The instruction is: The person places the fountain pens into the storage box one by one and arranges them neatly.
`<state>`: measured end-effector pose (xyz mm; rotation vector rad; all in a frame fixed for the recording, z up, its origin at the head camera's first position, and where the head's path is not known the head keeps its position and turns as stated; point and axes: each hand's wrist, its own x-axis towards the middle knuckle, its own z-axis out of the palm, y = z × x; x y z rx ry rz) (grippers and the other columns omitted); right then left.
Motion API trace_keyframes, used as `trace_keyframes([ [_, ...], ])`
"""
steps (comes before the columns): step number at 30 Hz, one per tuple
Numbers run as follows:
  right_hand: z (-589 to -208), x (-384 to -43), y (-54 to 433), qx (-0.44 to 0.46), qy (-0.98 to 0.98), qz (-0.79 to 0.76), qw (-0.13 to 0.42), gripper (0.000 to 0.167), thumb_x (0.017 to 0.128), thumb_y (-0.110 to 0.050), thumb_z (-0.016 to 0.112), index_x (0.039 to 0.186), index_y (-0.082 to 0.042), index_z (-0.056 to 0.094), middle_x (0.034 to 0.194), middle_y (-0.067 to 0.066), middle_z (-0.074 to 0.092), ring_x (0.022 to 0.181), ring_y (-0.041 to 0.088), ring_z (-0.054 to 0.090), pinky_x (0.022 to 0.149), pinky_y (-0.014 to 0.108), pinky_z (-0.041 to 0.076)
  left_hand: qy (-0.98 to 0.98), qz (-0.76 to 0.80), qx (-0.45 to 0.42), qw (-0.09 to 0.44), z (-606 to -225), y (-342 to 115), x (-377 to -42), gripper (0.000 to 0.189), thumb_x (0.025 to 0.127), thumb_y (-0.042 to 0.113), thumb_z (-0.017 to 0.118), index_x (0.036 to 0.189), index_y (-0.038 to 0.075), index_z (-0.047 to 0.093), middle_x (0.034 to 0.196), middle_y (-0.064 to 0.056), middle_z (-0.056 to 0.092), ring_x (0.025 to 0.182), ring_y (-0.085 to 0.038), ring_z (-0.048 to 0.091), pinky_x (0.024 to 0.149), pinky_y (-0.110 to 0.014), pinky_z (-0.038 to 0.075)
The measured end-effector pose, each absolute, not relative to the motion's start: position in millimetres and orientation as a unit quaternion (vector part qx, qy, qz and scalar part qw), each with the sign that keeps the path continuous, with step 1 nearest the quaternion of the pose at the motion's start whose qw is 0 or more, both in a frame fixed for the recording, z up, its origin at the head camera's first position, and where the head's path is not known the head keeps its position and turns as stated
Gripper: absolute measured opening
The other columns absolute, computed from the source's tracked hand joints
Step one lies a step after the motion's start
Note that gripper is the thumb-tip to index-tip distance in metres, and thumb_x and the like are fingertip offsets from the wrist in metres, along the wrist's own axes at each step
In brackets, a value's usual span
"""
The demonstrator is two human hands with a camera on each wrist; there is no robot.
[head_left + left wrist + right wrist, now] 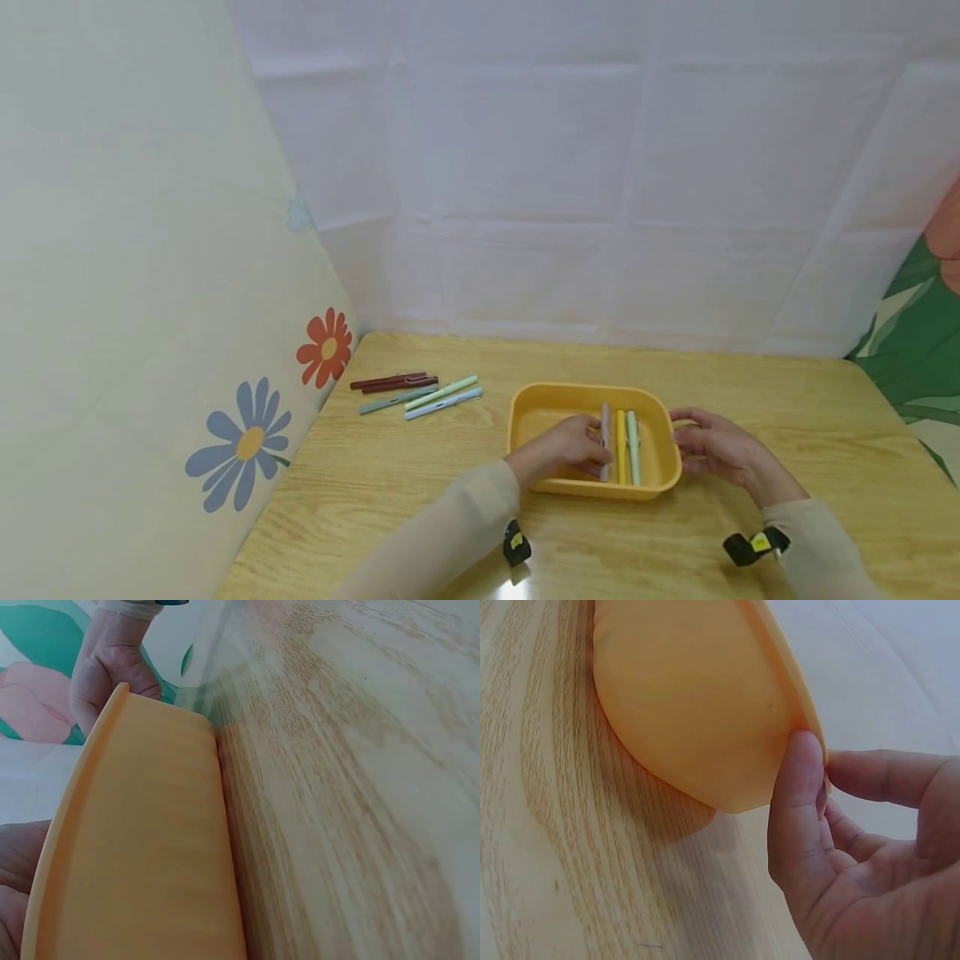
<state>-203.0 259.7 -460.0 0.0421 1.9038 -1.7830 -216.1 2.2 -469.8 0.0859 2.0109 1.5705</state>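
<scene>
A yellow plastic tray sits on the wooden table. My left hand reaches over its front wall and pinches a pale purple pen inside it, thumb and fingers at the pen's left side. To the right of that pen, a yellow pen and a pale green pen lie side by side, pointing away from me. My right hand is at the tray's right end. In the right wrist view, its thumb presses the outer wall below the rim, and the index fingertip meets the rim.
Left of the tray, several more pens lie on the table: dark red pens, a grey-green pen, a light green pen and a light blue pen. A white cloth hangs behind the table.
</scene>
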Motion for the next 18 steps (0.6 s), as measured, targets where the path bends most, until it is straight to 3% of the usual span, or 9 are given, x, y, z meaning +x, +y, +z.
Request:
trace_keyframes([
  [10, -461.0, -204.5, 260.6, 0.015, 0.699, -0.663, 0.267, 0.049, 0.100, -0.011, 0.060, 0.142, 0.002, 0.038, 0.100, 0.004, 0.068, 0.089, 0.017, 0.065, 0.076, 0.034, 0.061, 0.777, 0.550, 0.055, 0.301, -469.7, 6.0, -216.6, 0.048, 0.088, -0.007, 0.072, 0.132, -0.008, 0.053, 0.082, -0.008, 0.063, 0.067, -0.019, 0.068, 0.063, -0.030, 0.061],
  [18, -462.6, -205.2, 261.5, 0.015, 0.700, -0.663, 0.263, 0.049, 0.100, -0.012, 0.060, 0.141, 0.002, 0.040, 0.101, 0.004, 0.068, 0.090, 0.018, 0.066, 0.077, 0.035, 0.061, 0.792, 0.530, 0.054, 0.297, -471.1, 10.4, -216.2, 0.057, 0.087, -0.004, 0.074, 0.138, -0.007, 0.050, 0.086, -0.008, 0.063, 0.068, -0.019, 0.067, 0.063, -0.030, 0.061],
])
